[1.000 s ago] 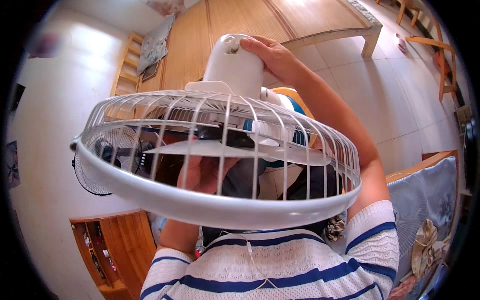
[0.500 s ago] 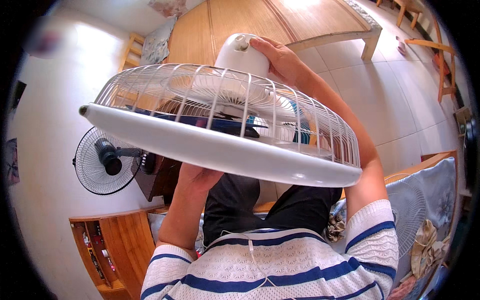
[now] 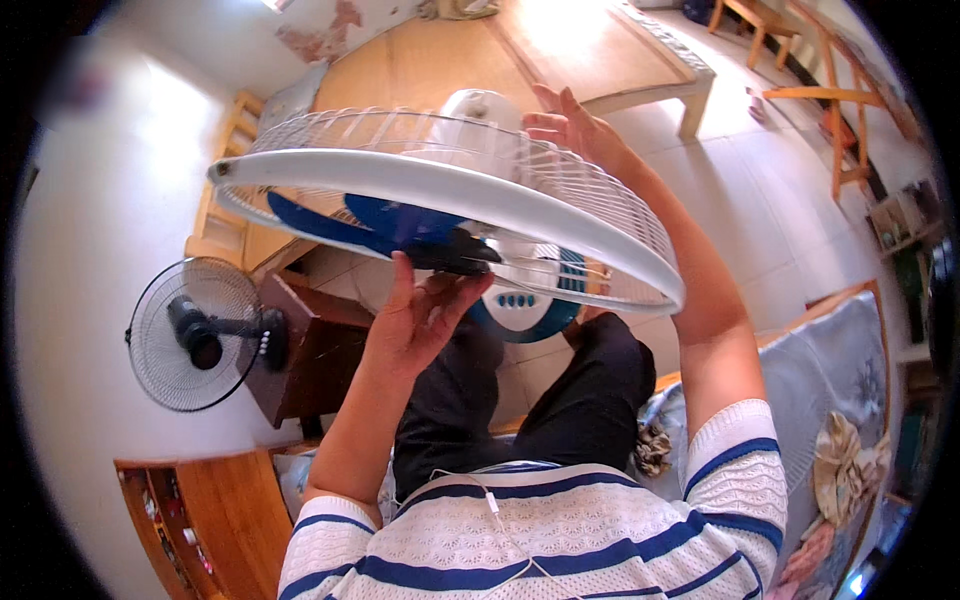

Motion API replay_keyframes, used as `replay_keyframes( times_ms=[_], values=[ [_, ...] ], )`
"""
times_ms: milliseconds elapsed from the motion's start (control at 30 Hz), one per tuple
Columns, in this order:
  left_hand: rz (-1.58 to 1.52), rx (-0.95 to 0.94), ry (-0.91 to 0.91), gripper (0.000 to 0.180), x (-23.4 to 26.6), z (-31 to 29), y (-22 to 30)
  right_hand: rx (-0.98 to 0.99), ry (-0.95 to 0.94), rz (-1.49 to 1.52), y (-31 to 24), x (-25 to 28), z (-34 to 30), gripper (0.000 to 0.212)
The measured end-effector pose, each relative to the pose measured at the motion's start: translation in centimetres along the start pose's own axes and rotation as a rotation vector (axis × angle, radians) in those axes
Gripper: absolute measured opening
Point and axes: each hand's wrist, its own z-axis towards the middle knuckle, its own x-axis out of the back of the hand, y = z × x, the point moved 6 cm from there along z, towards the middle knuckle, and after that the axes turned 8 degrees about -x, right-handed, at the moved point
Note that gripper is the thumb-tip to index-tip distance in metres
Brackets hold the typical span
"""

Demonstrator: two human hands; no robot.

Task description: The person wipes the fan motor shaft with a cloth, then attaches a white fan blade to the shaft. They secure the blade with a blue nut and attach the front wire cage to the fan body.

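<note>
A white-rimmed fan head (image 3: 440, 180) with a wire rear cage is tilted in front of me, its open front side facing down toward me. Blue blades (image 3: 390, 222) with a black hub (image 3: 455, 255) show inside it. My left hand (image 3: 420, 318) reaches up under the rim, thumb and fingers closed around the hub. Behind the cage, my right hand (image 3: 580, 128) is open with fingers spread, beside the white motor housing (image 3: 480, 105). Below the head is the fan's white and blue base (image 3: 525, 310) with a row of buttons, between my legs.
A second, black fan (image 3: 200, 335) stands at left by a dark brown cabinet (image 3: 310, 345). A wooden bed or low platform (image 3: 430, 60) lies ahead. Wooden chairs (image 3: 835, 95) are at far right. Crumpled cloth (image 3: 845, 465) and a wire grille lie on the blue-covered seat to my right.
The fan head has tipped so its open front shows the blades and base. My left hand moved from under the rim to the hub. My right hand came off the motor housing, fingers spreading.
</note>
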Motion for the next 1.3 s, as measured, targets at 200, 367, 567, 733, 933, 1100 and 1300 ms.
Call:
replay_keyframes(
  times_ms=[200,367,567,733,933,1100,1300],
  values=[
    [-0.105,0.035,-0.131,0.091,1.1,-0.7,-0.7,-0.019,0.483,0.079,7.6,8.8,-14.7,0.037],
    [-0.406,0.238,-0.226,0.081,2.7,-1.7,-1.9,-0.16,0.873,0.14,15.1,8.3,-33.2,0.026],
    [-0.368,0.339,-0.28,0.055,4.2,-2.6,-3.2,-0.101,1.537,-0.207,21.8,9.5,-54.4,0.018],
    [-0.272,0.272,-0.367,0.041,4.1,-4.0,-4.2,-0.654,1.89,-0.785,25.9,9.8,-62.9,0.025],
    [-0.207,0.303,-0.335,0.034,5.7,-5.4,-3.9,-1.089,1.773,-0.745,25.7,9.1,-60.3,0.055],
    [-0.207,0.275,-0.309,0.03,6.8,-6.4,-3.4,-1.184,1.814,-0.669,25.1,8.7,-59.3,0.064],
    [-0.163,0.249,-0.249,0.026,7.3,-6.8,-3.7,-1.207,1.716,-1.048,24.5,8.2,-58.3,0.04]
  ],
)
